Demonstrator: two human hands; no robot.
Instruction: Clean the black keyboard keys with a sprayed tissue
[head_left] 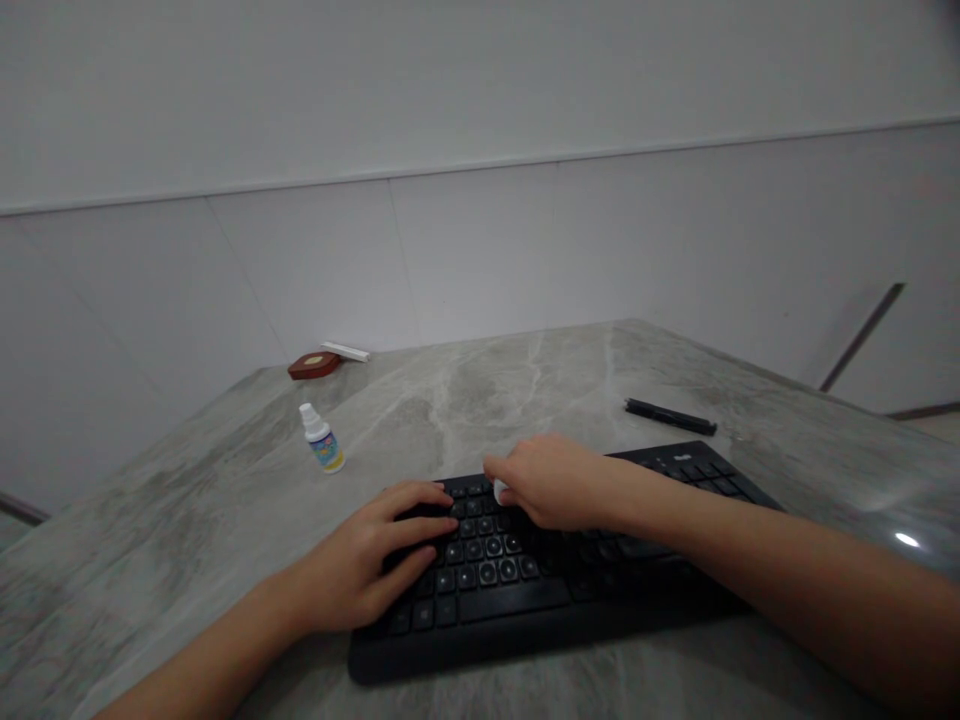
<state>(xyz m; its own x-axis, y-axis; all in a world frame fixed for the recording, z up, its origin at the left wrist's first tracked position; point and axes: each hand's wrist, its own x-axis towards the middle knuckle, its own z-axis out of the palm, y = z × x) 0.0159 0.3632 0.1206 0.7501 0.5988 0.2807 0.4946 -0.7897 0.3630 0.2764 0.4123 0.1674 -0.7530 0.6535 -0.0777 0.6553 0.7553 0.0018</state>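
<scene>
A black keyboard (pixel 517 598) lies at a slant on the table before me. My left hand (pixel 379 555) rests on its left end, fingers spread over the keys and holding nothing. Above the upper middle keys, my right hand (pixel 551 482) is closed with the fingers curled under. A small white thing (pixel 500 491) pokes out of its grip, mostly hidden by the fingers, so its kind does not show. To the left, beyond my left hand, stands a small white bottle (pixel 324 440) with a blue and yellow label. Several keys carry pale round marks.
Behind the keyboard at the right lies a black pen-like stick (pixel 670 416). At the far left corner are a reddish-brown wooden piece (pixel 313 366) and a white bar (pixel 346 351). The grey marbled table (pixel 480 400) reaches back to a pale wall (pixel 480 255).
</scene>
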